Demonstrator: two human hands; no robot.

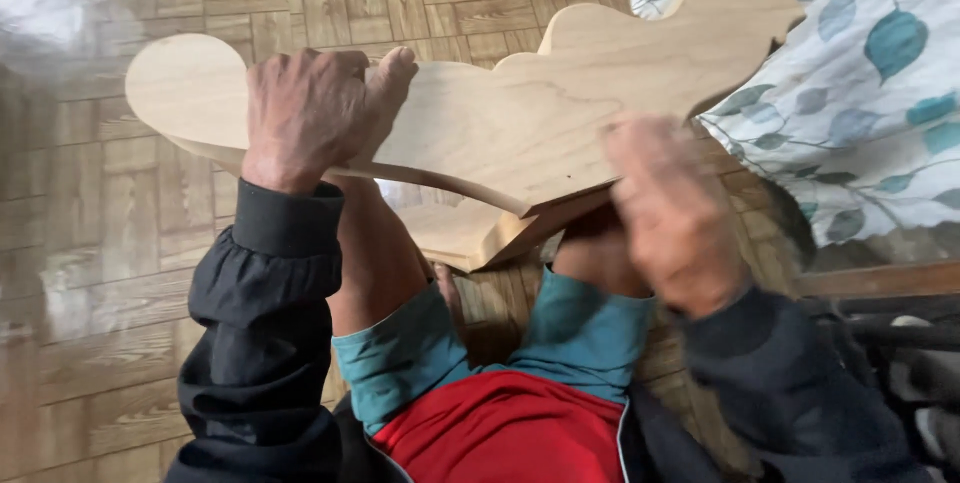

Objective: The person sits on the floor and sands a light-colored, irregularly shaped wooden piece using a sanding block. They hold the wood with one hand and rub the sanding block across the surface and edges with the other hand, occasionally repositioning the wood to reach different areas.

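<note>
Wooden cutout (500, 113), pale scalloped board, sits across the knees above parquet floor (90, 243), 2 hands on it. Left hand (310, 118) clamps the left lobe, thumb over the top edge. Right hand (675, 208) is blurred (grip unclear), resting on the lower right edge. Likely stiff, light, smooth; edges give best purchase. Second piece underneath mostly hidden; leaf-print fabric (860, 83) cut off right.

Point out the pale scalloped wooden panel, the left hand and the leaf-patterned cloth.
pale scalloped wooden panel (520, 123), head view, flat face
left hand (310, 113), head view, back of hand
leaf-patterned cloth (870, 83), head view, middle fold
</note>
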